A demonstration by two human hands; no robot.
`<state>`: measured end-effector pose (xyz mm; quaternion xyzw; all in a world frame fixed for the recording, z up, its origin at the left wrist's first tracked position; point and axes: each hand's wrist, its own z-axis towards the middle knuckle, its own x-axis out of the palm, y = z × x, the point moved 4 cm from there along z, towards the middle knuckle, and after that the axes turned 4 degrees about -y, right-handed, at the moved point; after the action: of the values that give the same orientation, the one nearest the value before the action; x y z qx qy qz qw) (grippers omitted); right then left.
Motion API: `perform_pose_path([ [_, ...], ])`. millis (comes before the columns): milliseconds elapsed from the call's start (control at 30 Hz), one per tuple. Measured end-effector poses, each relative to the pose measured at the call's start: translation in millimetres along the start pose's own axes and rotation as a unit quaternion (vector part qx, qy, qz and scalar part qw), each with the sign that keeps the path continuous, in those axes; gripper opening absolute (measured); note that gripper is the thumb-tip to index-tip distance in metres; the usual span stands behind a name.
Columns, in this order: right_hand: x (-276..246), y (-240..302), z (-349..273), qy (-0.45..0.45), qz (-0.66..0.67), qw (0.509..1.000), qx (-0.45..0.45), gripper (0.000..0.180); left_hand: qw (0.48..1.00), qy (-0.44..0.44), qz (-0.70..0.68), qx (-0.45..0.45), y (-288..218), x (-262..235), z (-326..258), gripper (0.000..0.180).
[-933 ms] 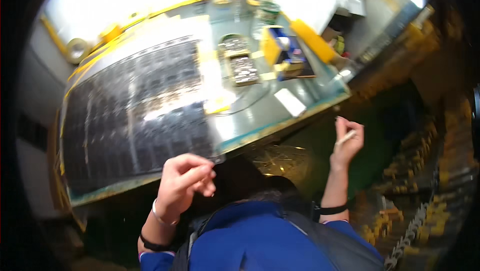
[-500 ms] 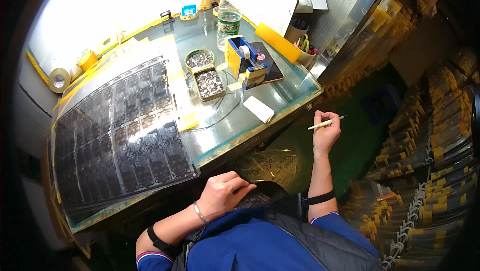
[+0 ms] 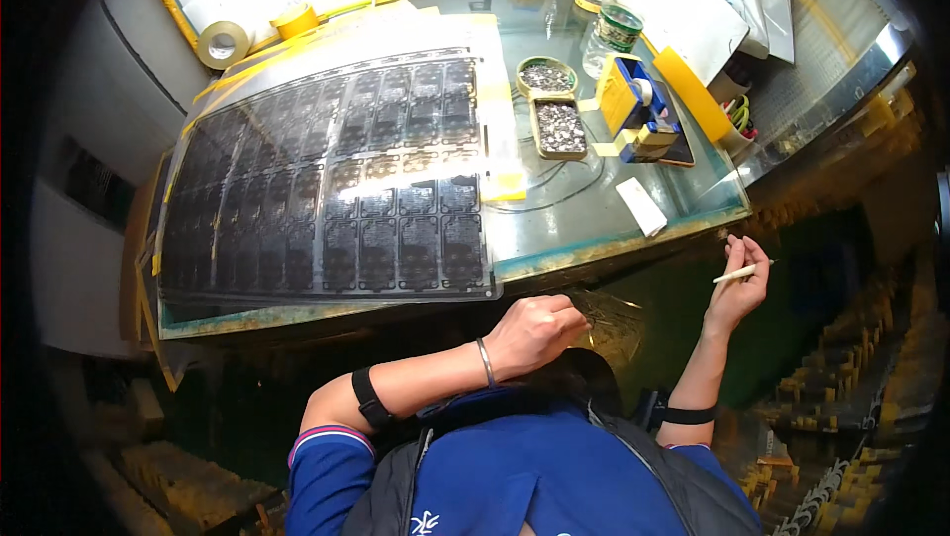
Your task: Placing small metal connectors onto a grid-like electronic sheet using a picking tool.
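Note:
A large black panel made of several rows of small dark cells lies flat on a glass-topped table. My left hand is curled shut just below the table's near edge, close to my body; nothing shows in it. My right hand is raised off the table to the right and pinches a thin pale stick. Two small tins of tiny metal parts sit to the right of the panel.
A blue and yellow tape dispenser stands by the tins, a white slip near the table's front. Rolls of tape lie at the back left. A white sheet, bottles and a jar crowd the far right.
The view has swung so the table fills more of the frame. My left hand dropped lower and toward the middle, still closed. My right hand keeps holding the stick off the table.

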<state>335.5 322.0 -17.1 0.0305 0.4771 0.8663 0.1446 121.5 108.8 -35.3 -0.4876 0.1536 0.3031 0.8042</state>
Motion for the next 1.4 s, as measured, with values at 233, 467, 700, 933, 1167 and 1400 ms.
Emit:
perform_pose_path([
  [233, 50.4, 55.7, -47.0, 0.113, 0.105, 0.985, -0.073, 0.010, 0.998, -0.024, 0.006, 0.059, -21.3, -13.8, 6.4, 0.032],
  [467, 94.2, 98.3, -66.3, 0.260, 0.114, 0.937, -0.203, 0.018, 0.988, -0.020, 0.082, 0.129, -43.7, -72.7, -3.1, 0.022],
  [700, 140.4, 121.2, -71.8, 0.316, 0.091, 0.901, -0.282, 0.022, 0.935, -0.051, 0.333, 0.106, -36.5, -121.0, -11.0, 0.030],
  [933, 139.8, 106.9, -75.5, 0.291, 0.134, 0.927, -0.196, 0.018, 0.936, 0.013, 0.350, 0.042, -20.5, -160.4, 2.8, 0.010],
  [1167, 131.0, 102.1, -76.7, 0.229, 0.135, 0.931, -0.249, 0.022, 0.896, 0.089, 0.428, 0.076, 13.2, -168.0, 135.4, 0.018],
  [1400, 133.2, 100.7, -81.7, 0.267, 0.158, 0.908, -0.283, 0.028, 0.801, 0.223, 0.504, 0.233, 82.2, -118.7, 202.7, 0.063],
])
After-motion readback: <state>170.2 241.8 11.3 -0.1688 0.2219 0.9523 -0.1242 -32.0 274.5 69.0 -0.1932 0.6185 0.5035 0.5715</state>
